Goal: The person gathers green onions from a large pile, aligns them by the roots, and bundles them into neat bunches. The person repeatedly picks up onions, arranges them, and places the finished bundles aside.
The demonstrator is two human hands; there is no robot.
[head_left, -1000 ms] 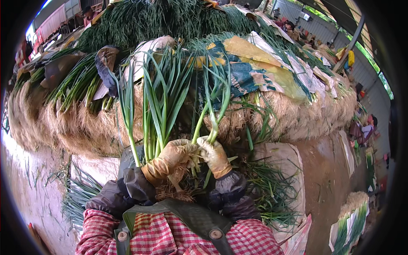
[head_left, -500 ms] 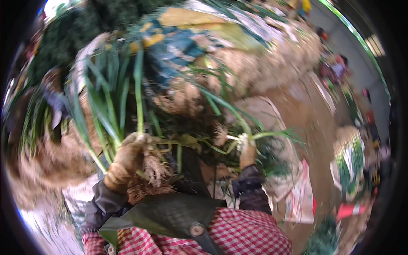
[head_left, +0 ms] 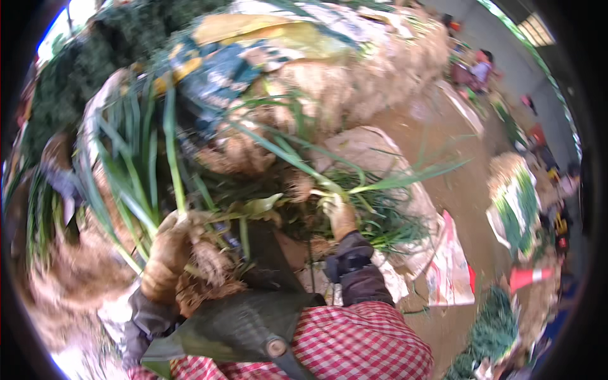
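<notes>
My left hand (head_left: 166, 261), in a soiled tan glove, is closed round a bunch of green onions (head_left: 132, 183). Their long green leaves rise up and to the left, and the brown roots (head_left: 212, 261) hang out on the right side of the fist. To the right, my right hand (head_left: 343, 220), also gloved, grips a smaller green onion (head_left: 329, 183) with its leaves spreading to both sides. A few pale, limp leaves (head_left: 256, 206) stick out between the two hands. Motion blurs the picture, so the right fingertips are not sharp.
A pile of rooty green onions (head_left: 373, 76) lies ahead, partly under a blue and yellow sheet (head_left: 221, 76). Loose green leaves (head_left: 392, 221) lie on a pale sack (head_left: 373, 145). At right are another bundle (head_left: 516, 209), a red-and-white cone (head_left: 529, 277) and a person (head_left: 481, 68).
The view has swung, so most things sit further left. My right hand has risen slightly, and the onion in it has its leaves spread wider. Both hands keep their hold.
</notes>
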